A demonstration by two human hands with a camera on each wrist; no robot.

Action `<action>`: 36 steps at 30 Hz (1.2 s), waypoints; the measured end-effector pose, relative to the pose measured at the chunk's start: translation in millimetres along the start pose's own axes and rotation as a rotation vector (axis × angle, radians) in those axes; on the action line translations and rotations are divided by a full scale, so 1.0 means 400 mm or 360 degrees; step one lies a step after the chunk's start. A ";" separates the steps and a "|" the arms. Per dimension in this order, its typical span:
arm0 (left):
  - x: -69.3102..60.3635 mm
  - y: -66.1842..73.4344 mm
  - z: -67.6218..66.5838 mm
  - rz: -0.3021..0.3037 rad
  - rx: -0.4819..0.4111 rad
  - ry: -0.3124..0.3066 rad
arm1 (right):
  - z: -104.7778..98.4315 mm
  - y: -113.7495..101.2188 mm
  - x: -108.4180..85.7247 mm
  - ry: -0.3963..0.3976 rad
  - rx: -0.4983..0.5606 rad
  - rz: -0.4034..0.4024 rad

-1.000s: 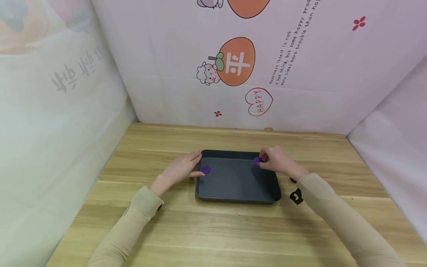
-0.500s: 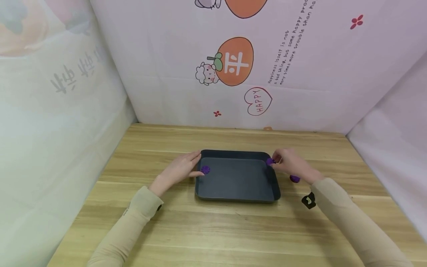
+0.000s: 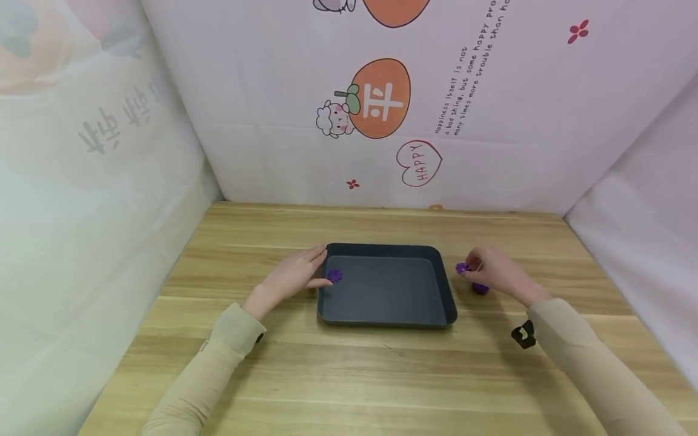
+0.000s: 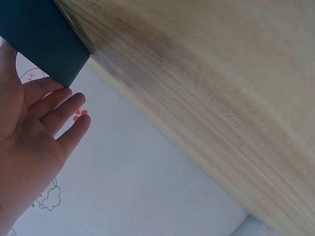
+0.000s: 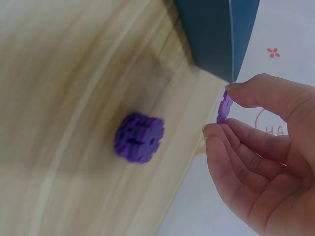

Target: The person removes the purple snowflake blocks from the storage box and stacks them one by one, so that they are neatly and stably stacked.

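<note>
A dark grey rectangular tray (image 3: 389,290) lies on the wooden table. My left hand (image 3: 291,275) rests at its left rim, the thumb reaching over the inside and relaxed fingers touching the back left corner. By the thumb tip, inside the tray, is a purple notched disc (image 3: 334,276). Just beyond the right rim my right hand (image 3: 498,274) pinches another purple notched disc (image 3: 462,268) between thumb and fingertips, held above the table. Below that hand stands a short stack of purple notched discs (image 5: 139,137), partly covered in the head view.
White printed cloth (image 3: 305,163) hangs behind the wooden table (image 3: 349,375) and along both sides. A small black device (image 3: 525,334) shows at the right cuff. The tray's raised walls stand between its inside and the stack.
My right hand has moved right, from above the tray's back right part to outside its rim, carrying the pinched disc. More of the stack came into sight. My left hand stays put.
</note>
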State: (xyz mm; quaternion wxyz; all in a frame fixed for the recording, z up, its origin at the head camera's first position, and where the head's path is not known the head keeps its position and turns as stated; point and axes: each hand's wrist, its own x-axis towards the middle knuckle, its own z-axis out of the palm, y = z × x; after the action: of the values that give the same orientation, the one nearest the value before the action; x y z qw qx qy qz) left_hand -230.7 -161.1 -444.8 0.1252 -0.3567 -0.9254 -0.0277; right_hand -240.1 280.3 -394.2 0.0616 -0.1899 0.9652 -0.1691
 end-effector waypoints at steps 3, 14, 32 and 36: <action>-0.001 -0.001 0.002 0.0007 0.0011 0.0004 | 0.002 0.012 -0.009 -0.0008 -0.0001 0.0028; -0.002 0.001 0.000 0.0007 0.0002 0.0016 | 0.016 0.058 -0.041 0.0015 -0.0022 0.0059; -0.001 -0.001 0.001 0.0030 0.0034 0.0054 | 0.036 0.093 -0.059 0.0049 -0.0071 0.0082; -0.001 -0.001 0.001 0.0033 0.0031 0.0060 | 0.041 0.093 -0.062 0.0051 -0.0094 0.0070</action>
State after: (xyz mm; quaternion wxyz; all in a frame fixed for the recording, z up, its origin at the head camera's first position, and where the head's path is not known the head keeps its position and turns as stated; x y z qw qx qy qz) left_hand -230.8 -161.9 -445.2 0.1463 -0.3645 -0.9193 -0.0241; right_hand -227.3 317.3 -421.3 0.0443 -0.1675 0.9746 -0.1422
